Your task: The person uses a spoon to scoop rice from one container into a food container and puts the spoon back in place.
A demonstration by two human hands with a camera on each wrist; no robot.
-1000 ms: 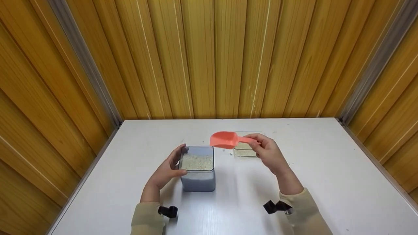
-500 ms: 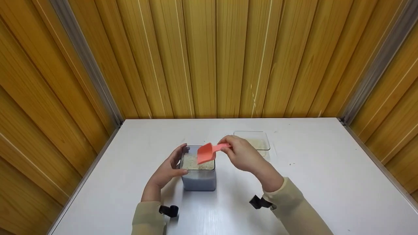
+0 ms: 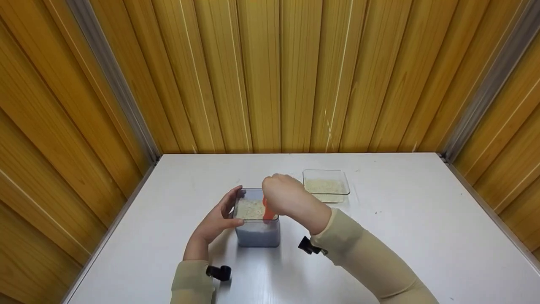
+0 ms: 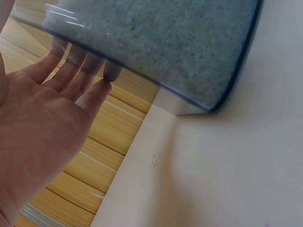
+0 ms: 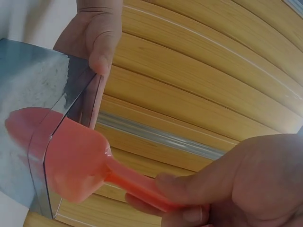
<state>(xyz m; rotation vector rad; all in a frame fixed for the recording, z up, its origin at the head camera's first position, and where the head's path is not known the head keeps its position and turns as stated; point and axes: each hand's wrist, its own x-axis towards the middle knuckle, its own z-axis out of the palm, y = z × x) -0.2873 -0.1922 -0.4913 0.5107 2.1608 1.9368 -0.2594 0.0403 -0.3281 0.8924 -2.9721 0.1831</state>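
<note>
Left fingers (image 4: 97, 94) grip the tub (image 3: 257, 235); the head view hides right fingers (image 5: 194, 184) pinching the scoop (image 5: 78, 161).

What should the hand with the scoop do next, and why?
Probably push the coral-pink plastic scoop gently down into the pale loose grains. The right hand grips it, its front end sits inside the translucent blue square-topped box, and the left hand holds that box at the side, which should keep it steady.

smooth plastic scoop (image 5: 78, 163); glossy see-through box (image 3: 258, 238); rough grains (image 3: 249, 208); wood-grained panels (image 3: 295, 84); smooth, glossy tabletop (image 3: 422, 211); matt cloth sleeves (image 3: 358, 253)
</note>
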